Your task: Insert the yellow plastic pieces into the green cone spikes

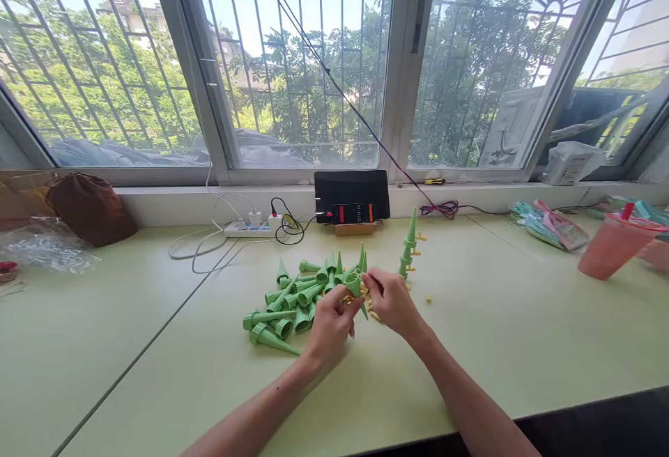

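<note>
A green plastic watering spike (352, 283) is pinched in my left hand (330, 323), its wide open end up and its tip pointing down. My right hand (393, 300) is closed in a pinch at the right side of that spike; what its fingertips hold is hidden. To the left and behind lies a pile of green watering spikes (311, 293), some lying, some standing on their wide ends. Small yellow valve pieces (373, 315) lie partly hidden under my hands. Behind my right hand rises a stack of nested spikes (406, 251) with yellow valves sticking out to the right.
A tablet (351, 189) leans against the wall with a phone (354, 214) before it. A power strip (254, 227) with cables is left of them. A pink cup (619, 244) stands at right, a brown pouch (93, 210) at left. One yellow piece (428, 299) lies apart.
</note>
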`<state>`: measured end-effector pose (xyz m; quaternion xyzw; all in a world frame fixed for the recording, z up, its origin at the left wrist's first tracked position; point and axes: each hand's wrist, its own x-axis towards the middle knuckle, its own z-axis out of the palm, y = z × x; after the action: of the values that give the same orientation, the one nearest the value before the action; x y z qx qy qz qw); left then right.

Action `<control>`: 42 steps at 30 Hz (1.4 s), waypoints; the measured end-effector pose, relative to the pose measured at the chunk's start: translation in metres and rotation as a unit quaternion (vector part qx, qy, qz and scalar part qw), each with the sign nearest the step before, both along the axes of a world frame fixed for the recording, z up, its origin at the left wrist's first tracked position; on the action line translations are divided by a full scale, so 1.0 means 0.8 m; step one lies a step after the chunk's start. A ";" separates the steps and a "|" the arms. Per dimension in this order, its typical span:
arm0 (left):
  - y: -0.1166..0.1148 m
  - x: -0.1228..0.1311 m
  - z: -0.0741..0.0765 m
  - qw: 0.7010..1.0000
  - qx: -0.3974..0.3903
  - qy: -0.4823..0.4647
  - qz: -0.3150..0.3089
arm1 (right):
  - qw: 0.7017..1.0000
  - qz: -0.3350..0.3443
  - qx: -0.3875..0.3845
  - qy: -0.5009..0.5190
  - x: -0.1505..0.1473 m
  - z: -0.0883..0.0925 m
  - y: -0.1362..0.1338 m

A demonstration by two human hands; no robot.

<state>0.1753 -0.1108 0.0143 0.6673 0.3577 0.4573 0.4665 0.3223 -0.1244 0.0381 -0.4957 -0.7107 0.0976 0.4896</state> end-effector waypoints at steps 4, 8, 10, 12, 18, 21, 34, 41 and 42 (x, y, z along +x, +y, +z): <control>0.003 0.000 -0.003 1.000 0.023 0.002 0.013 | 1.000 -0.005 -0.002 -0.004 -0.001 0.000 -0.001; 0.003 -0.001 -0.004 0.999 0.035 0.002 0.016 | 1.000 -0.017 0.006 0.003 -0.004 0.001 -0.002; 0.003 -0.001 -0.002 0.999 0.038 -0.001 0.020 | 1.000 -0.023 0.010 0.015 -0.004 0.003 -0.003; 0.002 0.000 0.000 0.999 0.034 -0.010 0.031 | 0.999 -0.033 0.017 0.033 -0.004 0.005 -0.004; 0.001 0.002 0.008 0.998 0.011 -0.031 0.049 | 0.994 -0.069 0.043 0.077 -0.002 0.008 -0.006; 0.000 0.001 0.011 0.997 -0.053 -0.052 0.014 | 0.994 -0.063 0.044 0.082 -0.003 0.009 -0.007; 0.002 -0.003 0.012 0.961 -0.203 -0.138 -0.125 | 0.997 0.048 0.017 0.050 -0.008 0.011 -0.009; 0.003 -0.004 0.016 0.955 -0.217 -0.151 -0.134 | 0.997 0.048 0.008 0.053 -0.007 0.010 -0.008; 0.003 -0.004 0.016 0.955 -0.216 -0.152 -0.134 | 0.997 0.046 0.007 0.053 -0.007 0.010 -0.008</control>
<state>0.1721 -0.1087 0.0268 0.5148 0.2797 0.3985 0.7057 0.3170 -0.1308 0.0464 -0.4527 -0.7065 0.1414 0.5253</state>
